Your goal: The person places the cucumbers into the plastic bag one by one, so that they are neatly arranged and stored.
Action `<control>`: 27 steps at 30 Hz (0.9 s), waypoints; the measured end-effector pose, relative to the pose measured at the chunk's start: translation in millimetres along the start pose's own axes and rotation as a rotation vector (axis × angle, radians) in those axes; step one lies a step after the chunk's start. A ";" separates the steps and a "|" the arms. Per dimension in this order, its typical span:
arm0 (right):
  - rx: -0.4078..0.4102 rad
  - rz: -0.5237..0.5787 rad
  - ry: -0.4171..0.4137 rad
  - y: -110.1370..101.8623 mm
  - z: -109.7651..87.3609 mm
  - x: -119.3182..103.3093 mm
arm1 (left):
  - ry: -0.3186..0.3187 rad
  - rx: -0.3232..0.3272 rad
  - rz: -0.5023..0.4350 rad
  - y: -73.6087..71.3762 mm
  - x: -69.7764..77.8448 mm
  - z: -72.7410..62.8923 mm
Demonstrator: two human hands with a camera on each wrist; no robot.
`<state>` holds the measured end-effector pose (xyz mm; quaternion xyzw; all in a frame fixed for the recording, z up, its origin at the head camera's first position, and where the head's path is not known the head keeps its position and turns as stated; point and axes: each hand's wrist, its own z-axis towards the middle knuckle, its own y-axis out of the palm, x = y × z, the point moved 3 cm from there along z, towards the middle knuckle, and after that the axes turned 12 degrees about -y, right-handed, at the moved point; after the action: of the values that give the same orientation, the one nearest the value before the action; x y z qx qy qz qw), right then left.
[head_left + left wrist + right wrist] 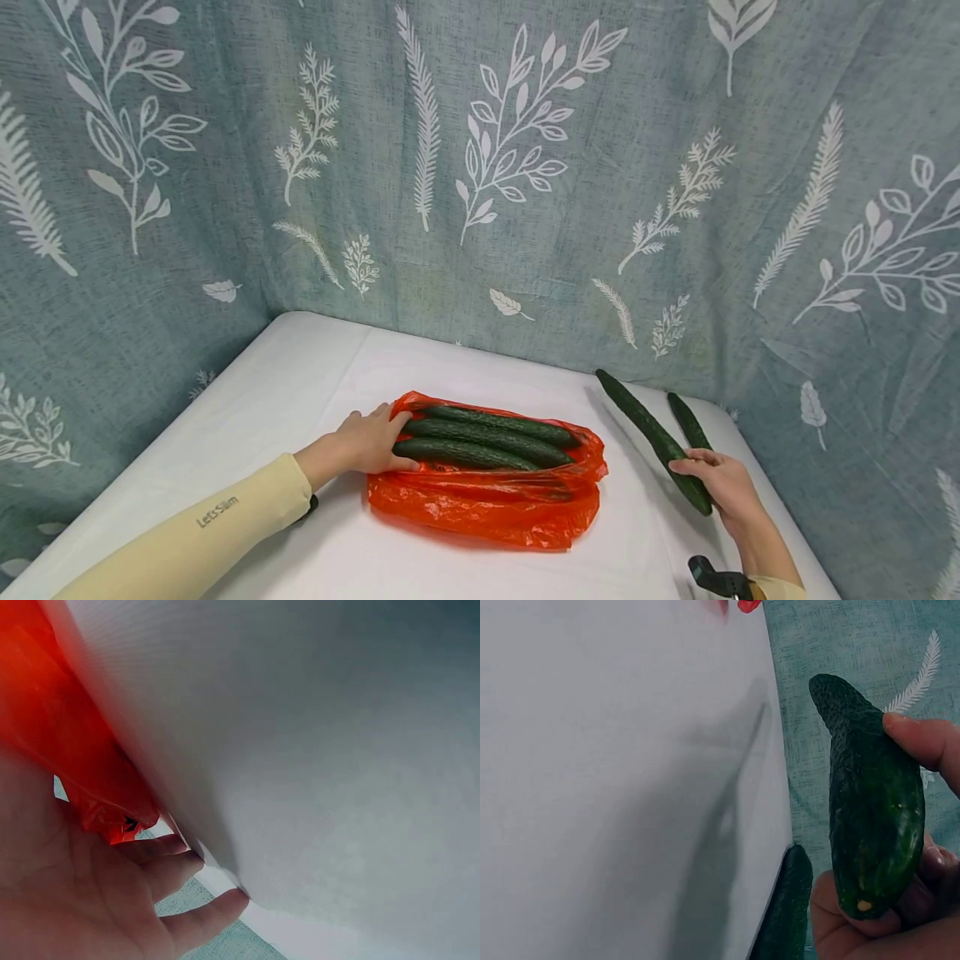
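Note:
My right hand [723, 485] pinches a long dark green cucumber [647, 423] near its close end, thumb on top and fingers beneath. The right wrist view shows this cucumber [877, 802] end-on, with its shadow on the table. My left hand [372, 442] rests at the left end of a red plastic bag [487, 510], fingers spread, thumb by the cucumber ends. Three cucumbers [483, 433] lie side by side in the bag's opening. In the left wrist view, the fingers of the left hand [112, 892] extend loosely beside the bag [82, 735], tips at the white surface.
Another cucumber [687, 419] lies on the white table [315, 383] near its right edge, just past the held one. A blue-green leaf-patterned cloth [420, 275] hangs behind the table and along both sides. Dark wrist straps show by both hands.

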<state>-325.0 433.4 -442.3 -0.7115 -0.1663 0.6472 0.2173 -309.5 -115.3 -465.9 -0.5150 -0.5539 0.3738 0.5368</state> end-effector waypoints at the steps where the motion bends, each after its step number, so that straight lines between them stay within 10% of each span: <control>1: -0.008 -0.003 -0.008 0.3 0.4 -2.6 | -0.002 -0.001 0.002 -0.2 0.0 0.1; 27: -0.185 -0.118 -0.294 26.5 2.8 -72.0 | -0.006 -0.005 0.008 2.1 -0.6 0.9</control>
<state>-336.6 373.9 -395.3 -0.6151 -0.2966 0.7123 0.1618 -310.1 -115.4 -468.2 -0.5173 -0.5545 0.3760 0.5325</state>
